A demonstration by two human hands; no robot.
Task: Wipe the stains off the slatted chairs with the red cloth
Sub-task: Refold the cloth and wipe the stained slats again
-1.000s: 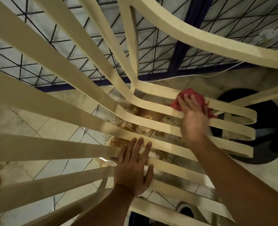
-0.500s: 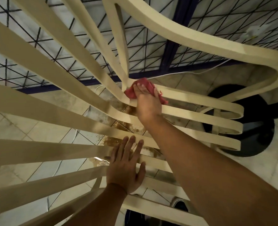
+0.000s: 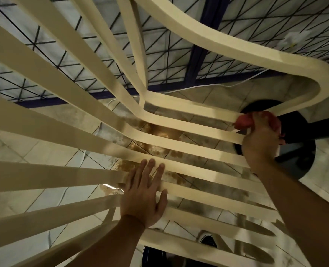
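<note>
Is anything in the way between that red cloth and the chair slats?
Nothing visible does. The right hand grips the red cloth against the slats' right ends; the left hand rests flat on nearer slats, well apart.

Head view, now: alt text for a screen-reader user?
A right hand grips a red cloth against the far right end of a slat on a cream slatted chair, while the left hand lies flat on nearer slats. Brown stains mark the tiled floor seen through the gaps.
</note>
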